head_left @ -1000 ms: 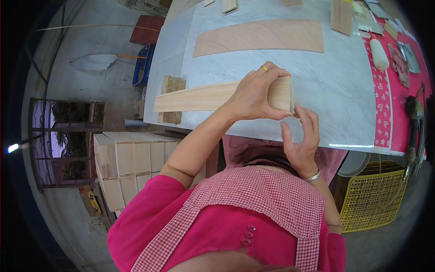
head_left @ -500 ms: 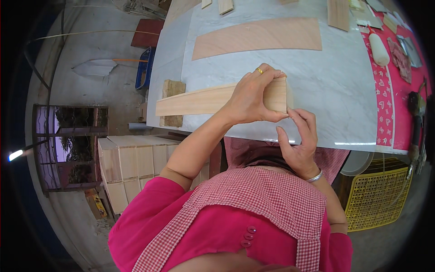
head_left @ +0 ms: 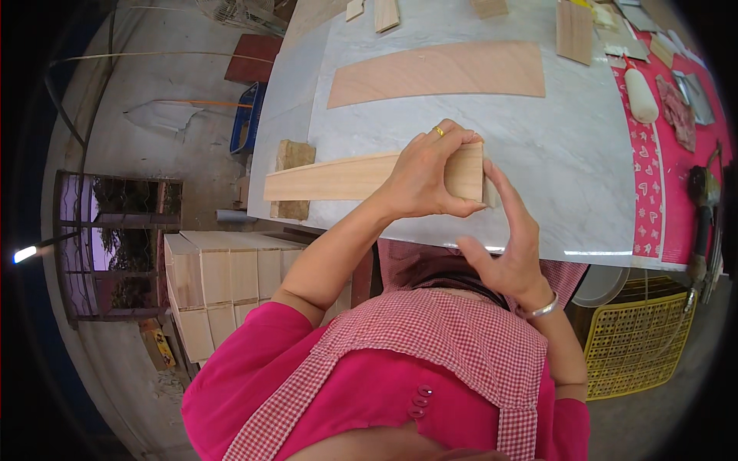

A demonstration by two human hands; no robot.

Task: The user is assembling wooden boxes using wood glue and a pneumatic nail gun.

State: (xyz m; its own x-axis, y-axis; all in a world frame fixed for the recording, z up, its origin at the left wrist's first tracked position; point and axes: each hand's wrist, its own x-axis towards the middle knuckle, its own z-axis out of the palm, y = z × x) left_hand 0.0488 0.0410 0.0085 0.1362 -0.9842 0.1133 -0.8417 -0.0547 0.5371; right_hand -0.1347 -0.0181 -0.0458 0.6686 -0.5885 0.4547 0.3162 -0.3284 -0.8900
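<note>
A long pale wooden piece [head_left: 338, 180] lies across the near part of the table, its left end resting on a rough wooden block [head_left: 294, 156]. My left hand [head_left: 430, 173] grips it near its right end, thumb on the near edge and fingers on the far edge. My right hand [head_left: 511, 242] is at that same end, its fingers reaching up along the end face and its thumb spread apart. Whether those fingertips press on the wood is hard to tell. Beyond my hands a thin, flat wooden panel [head_left: 438, 73] lies on the table.
The marbled tabletop [head_left: 569, 169] ends just in front of my body. A white squeeze bottle [head_left: 640, 96] and a pink cloth [head_left: 676, 123] lie on the right. A black-handled tool [head_left: 699, 200] is at the right edge. Below stand a yellow crate [head_left: 638, 346] and stacked wooden boxes [head_left: 231, 276].
My right hand's fingers have moved from the near corner up along the end face, and its thumb has spread away. The left hand keeps its grip.
</note>
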